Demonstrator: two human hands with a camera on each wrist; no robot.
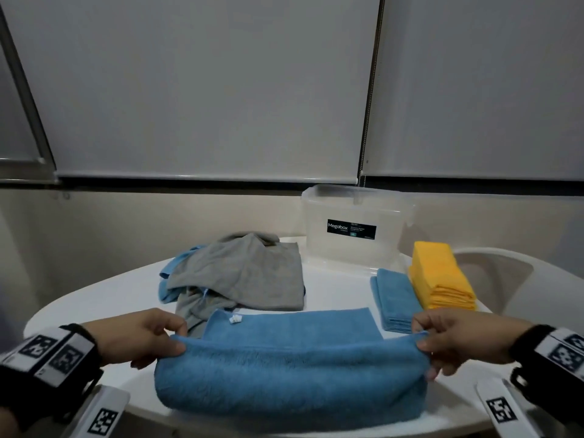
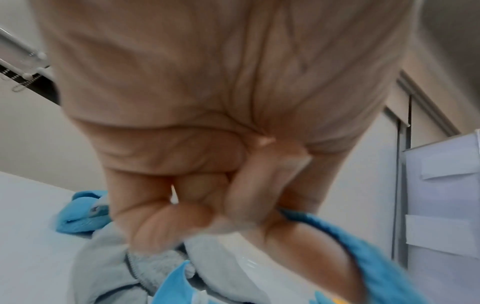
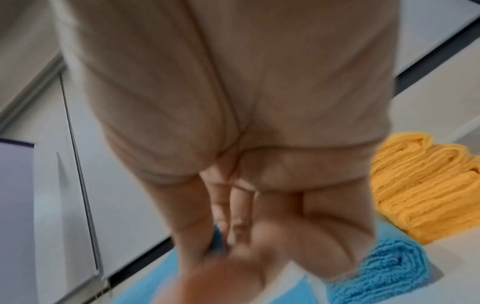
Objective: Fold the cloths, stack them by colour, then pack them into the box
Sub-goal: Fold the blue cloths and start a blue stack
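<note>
A blue cloth lies across the near part of the white table, its near edge lifted and rolled over toward the far side. My left hand pinches that edge's left corner and my right hand pinches its right corner. In the left wrist view the curled fingers grip the blue cloth. The right wrist view is blurred, with thumb and fingers closed over blue fabric. A folded blue cloth and a stack of folded yellow cloths lie at the right. The clear plastic box stands at the back.
A loose heap of grey cloths with blue cloth under it lies at the back centre, just beyond the cloth I hold. A white chair back stands at the table's right. Roller blinds hang over the wall behind.
</note>
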